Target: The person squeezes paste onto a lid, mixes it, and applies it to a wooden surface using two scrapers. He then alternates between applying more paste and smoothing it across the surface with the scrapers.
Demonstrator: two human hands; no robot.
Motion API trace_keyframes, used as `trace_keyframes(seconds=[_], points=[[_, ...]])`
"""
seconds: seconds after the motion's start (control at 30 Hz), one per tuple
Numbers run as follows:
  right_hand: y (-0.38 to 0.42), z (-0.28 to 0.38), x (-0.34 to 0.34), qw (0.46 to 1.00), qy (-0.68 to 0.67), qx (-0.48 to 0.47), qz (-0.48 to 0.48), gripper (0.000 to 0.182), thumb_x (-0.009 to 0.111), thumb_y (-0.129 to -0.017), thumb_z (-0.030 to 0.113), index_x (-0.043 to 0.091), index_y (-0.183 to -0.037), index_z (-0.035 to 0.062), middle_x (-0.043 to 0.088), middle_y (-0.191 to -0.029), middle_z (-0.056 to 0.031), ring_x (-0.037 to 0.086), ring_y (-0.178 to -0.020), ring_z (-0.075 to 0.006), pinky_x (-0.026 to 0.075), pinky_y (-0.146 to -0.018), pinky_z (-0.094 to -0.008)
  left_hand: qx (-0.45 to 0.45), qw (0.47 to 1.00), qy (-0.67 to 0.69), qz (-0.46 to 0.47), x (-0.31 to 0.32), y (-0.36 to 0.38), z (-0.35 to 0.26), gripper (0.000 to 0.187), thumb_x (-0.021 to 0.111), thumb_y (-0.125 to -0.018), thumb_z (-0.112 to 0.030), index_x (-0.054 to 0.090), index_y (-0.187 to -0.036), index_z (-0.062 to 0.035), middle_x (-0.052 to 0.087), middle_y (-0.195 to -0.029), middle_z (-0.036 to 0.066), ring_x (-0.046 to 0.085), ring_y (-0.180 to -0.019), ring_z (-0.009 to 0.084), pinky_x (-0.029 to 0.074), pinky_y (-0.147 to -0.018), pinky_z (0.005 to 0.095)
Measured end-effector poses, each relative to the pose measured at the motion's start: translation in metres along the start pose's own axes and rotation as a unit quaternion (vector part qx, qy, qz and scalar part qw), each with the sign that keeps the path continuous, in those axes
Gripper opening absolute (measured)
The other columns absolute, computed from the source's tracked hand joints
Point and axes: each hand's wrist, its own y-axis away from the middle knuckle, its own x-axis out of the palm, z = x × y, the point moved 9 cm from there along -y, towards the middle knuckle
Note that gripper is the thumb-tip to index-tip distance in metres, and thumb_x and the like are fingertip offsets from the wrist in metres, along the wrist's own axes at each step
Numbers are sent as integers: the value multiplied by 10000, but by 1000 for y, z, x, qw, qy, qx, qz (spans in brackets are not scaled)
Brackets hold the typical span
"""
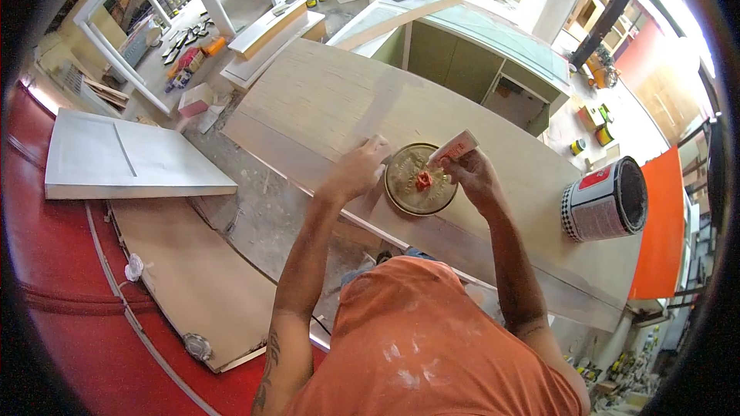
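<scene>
both hands (416,166) over lid (408,189), near board (308,108) edge; tube (453,146) squeezed.

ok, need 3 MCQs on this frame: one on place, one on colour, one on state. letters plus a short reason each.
1. Where does the open tin stand?
A on the board, to the person's right
B on the floor
C on the grey panel

2. What colour is the blob on the round lid?
A white
B red-orange
C green

3. What does the right hand hold?
A nothing
B a brush
C a small tube

A: the tin rests on the board.
B: the blob is red-orange.
C: the tube sits in its fingers.
</scene>
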Motion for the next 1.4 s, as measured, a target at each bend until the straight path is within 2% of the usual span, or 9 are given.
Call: trace_keyframes(seconds=[0.23,0.33,0.4,0.53,0.9,1.07,1.13,1.27,1.4], points=[[13,9,-3,994,-103,-11,-35,282,624,-932,188,571,-1094,-37,653,-982,-96,616,-895,-151,501,-784,-304,-68,984,163,-8,-11,-6,11,364,615,-836,-24,569,-1197,-42,633,-1048,88,630,-980,239,498,-886,328],[23,33,-2,989,-118,-49,-73,261,628,-927,152,567,-1095,-39,652,-993,-99,626,-904,-155,506,-805,-302,-51,908,410,-64,-2,-2,-4,321,651,-857,-48,572,-1166,-20,652,-1020,76,631,-946,172,501,-868,299],[29,55,0,982,-141,-78,-102,243,630,-923,127,568,-1092,-37,652,-996,-99,630,-911,-157,507,-818,-299,-84,788,608,-46,13,2,-20,326,686,-863,-89,568,-1156,-9,651,-1044,89,621,-983,165,501,-883,314],[37,78,6,982,-92,-118,-112,220,638,-911,86,582,-1094,-20,658,-978,-89,638,-930,-160,509,-827,-289,-61,730,678,-65,14,0,-45,328,700,-850,-65,553,-1139,-13,644,-1046,87,620,-985,160,499,-884,297],[41,86,10,984,54,-147,-91,177,681,-878,104,651,-1027,13,690,-978,-96,670,-901,-162,523,-765,-291,-44,763,642,-60,17,3,-45,313,692,-849,-34,550,-1128,-20,636,-1038,86,616,-986,162,511,-871,310],[38,35,3,984,-172,20,-47,224,672,-865,148,631,-1015,-13,680,-944,-118,645,-789,-166,514,-681,-288,47,828,528,-181,-13,9,-62,213,679,-853,-33,577,-1039,-36,625,-1039,108,623,-976,195,533,-832,337],[44,24,8,960,-273,59,-37,227,651,-863,166,627,-1012,-5,675,-932,-107,625,-744,-158,503,-657,-280,182,916,274,-230,-31,19,-92,144,684,-839,-32,597,-951,-53,607,-1064,138,628,-968,237,539,-821,351],[54,-16,23,858,-487,160,-22,244,611,-859,217,608,-982,6,657,-875,-77,587,-670,-150,476,-595,-277,272,914,225,-202,-21,32,-110,209,677,-784,34,602,-968,-29,518,-1108,129,559,-1055,290,484,-880,371],[59,-5,9,886,-446,111,-68,244,599,-866,236,567,-985,25,637,-811,-72,595,-625,-124,489,-524,-253,235,892,328,-204,-23,28,-117,302,701,-791,-14,610,-1078,-38,535,-1098,128,542,-1104,279,496,-864,355]])
